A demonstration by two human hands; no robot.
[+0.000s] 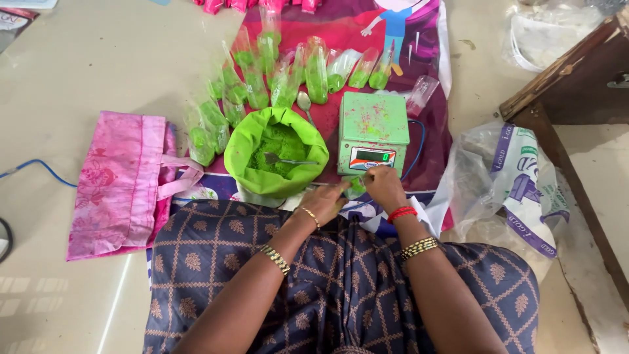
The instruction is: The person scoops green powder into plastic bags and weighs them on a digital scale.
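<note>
Green powder packet pinched between left hand and right hand, wrists bent.

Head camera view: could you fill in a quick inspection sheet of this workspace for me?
Surface: pale floor with a printed purple mat.
Job's things: small packet of green powder pinched between left hand and right hand; open green bag of powder with a spoon; green scale; filled packets.
Clutter: pink cloth bag; plastic sack.
Fingers: both hands closed on the packet.
Cables: blue cable at left.
Surroundings: wooden furniture.
</note>
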